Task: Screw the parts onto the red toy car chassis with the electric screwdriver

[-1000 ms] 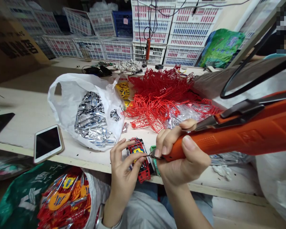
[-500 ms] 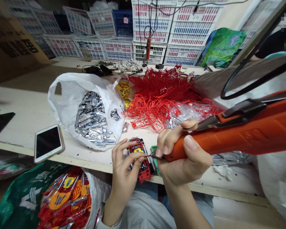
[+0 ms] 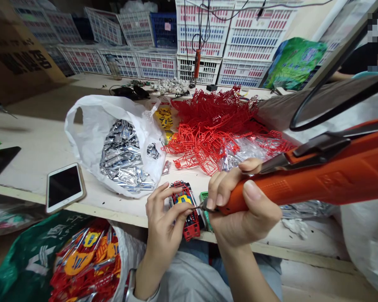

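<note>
My right hand (image 3: 242,205) is wrapped round an orange electric screwdriver (image 3: 318,167), whose thin bit points left. Beside the bit tip, the thumb and index finger of my left hand (image 3: 166,218) pinch together; what they hold there is too small to make out. Under those fingers, at the bench's front edge, lies a red frame part (image 3: 192,230) with black, yellow and blue pieces. A small green tray (image 3: 204,196) stands just right of it, partly hidden by my right hand.
A white bag (image 3: 85,105) of silvery parts and a phone (image 3: 65,187) lie left. Red frames (image 3: 214,113) are heaped behind my hands. A green bag (image 3: 15,260) of red and orange parts hangs below left. Crates (image 3: 201,25) line the back.
The tip of another orange tool has come into view at the far left edge. My hands and the screwdriver have hardly moved.
</note>
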Demonstrator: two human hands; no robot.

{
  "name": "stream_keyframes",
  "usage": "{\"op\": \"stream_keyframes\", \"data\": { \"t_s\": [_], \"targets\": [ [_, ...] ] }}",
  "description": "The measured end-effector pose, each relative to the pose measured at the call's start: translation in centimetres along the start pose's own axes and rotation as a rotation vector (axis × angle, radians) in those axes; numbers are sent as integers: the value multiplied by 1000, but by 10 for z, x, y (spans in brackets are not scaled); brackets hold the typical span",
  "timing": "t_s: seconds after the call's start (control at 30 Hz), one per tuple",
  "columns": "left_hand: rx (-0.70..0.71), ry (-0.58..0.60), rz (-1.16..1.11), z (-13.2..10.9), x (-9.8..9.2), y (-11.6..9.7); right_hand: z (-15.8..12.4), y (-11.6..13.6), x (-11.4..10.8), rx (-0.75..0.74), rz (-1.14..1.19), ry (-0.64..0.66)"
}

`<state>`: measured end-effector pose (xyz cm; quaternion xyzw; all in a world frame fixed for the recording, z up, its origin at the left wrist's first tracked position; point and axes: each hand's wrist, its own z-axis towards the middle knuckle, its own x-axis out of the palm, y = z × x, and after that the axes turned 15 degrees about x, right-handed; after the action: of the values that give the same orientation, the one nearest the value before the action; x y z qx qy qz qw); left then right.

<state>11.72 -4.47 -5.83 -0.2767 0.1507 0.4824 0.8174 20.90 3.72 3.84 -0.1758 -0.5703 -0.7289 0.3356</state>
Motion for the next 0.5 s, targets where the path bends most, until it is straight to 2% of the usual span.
{"op": "stream_keyframes", "data": {
  "t_s": [0.13, 0.2, 0.37, 0.5],
  "targets": [
    [90, 61, 60, 1, -8, -3, -2, -1, 0, 37, -2, 32],
    [92, 103, 47, 0, -12, -1, -2, -2, 0, 38, -16, 48],
    [-100, 207, -108, -6, -16, 23, 1, -12, -3, 54, 2, 58],
    [-209, 340, -199, -9, -12, 38, 2, -19, -4, 119, 18, 117]
  ]
}}
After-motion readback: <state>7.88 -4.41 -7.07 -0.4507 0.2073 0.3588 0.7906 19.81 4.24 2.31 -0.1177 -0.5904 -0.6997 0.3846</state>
